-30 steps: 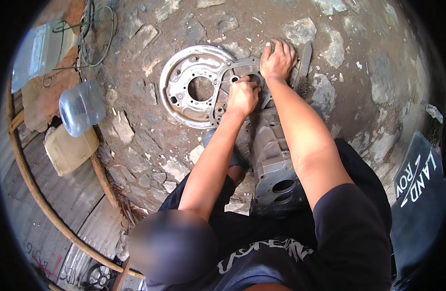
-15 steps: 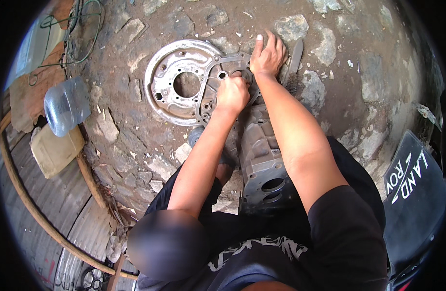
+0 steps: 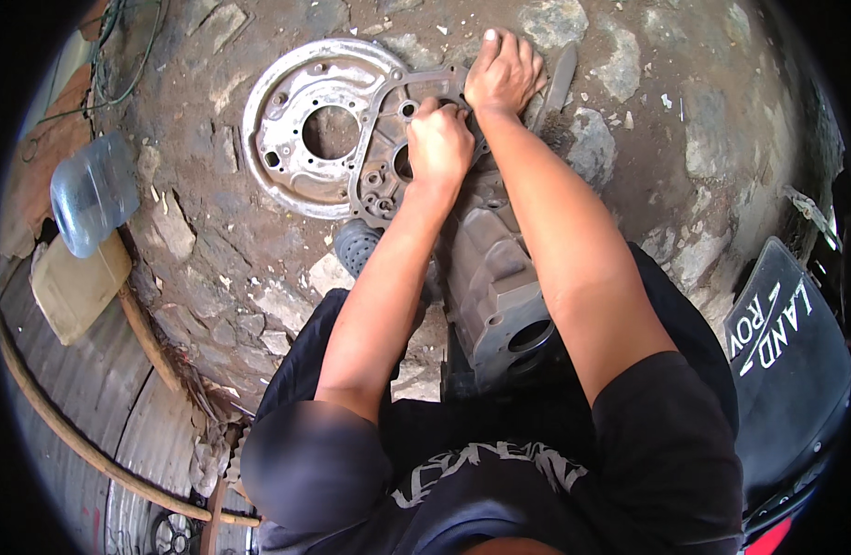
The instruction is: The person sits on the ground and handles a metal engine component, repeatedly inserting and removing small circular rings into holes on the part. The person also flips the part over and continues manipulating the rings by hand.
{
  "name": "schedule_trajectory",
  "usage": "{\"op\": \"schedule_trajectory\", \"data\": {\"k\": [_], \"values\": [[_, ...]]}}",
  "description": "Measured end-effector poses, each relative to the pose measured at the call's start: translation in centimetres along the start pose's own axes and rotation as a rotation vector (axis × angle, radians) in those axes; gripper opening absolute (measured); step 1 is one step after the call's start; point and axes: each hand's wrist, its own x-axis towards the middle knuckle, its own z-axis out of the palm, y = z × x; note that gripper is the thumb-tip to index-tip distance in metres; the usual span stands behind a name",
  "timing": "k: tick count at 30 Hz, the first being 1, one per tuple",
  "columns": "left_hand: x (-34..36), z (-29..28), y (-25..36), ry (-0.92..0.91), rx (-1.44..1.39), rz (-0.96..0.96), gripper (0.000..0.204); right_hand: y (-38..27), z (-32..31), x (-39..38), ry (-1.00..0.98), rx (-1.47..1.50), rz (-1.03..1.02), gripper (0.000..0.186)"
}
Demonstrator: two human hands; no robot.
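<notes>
Between my legs stands a grey cast-metal gearbox case (image 3: 488,254). Across its far end lies a flat cast cover (image 3: 375,166) with several holes and bores. The round silver plate (image 3: 264,106) with a large central hole lies against its left side. My left hand (image 3: 439,143) is closed in a fist over the cover, knuckles up; what its fingers grip, if anything, is hidden. Farther out, my right hand (image 3: 505,79) rests at the cover's far right edge, its fingers stretched out and holding nothing visible.
A flat pointed metal tool (image 3: 562,79) lies right of my right hand. At left are a clear plastic bottle (image 3: 94,194), a yellowish container (image 3: 81,282) and a curved wooden stick (image 3: 74,444). A black lettered panel (image 3: 795,361) stands at right. The ground is uneven stone and dirt.
The view has shifted, so the parts sit farther left and higher. My left fist has moved slightly right over the cover, showing more of a bore. My right hand stays at the edge.
</notes>
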Motion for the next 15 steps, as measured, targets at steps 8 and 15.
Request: {"op": "schedule_trajectory", "data": {"k": [8, 15], "values": [[1.1, -2.9, 1.2, -0.376, 0.14, 0.008, 0.014, -0.3, -0.3, -0.6, 0.035, 0.015, -0.015, 0.038], [0.6, -0.7, -0.1, -0.049, -0.013, 0.004, 0.015, -0.4, -0.8, -0.3, 0.034, -0.059, -0.037, 0.043]]}}
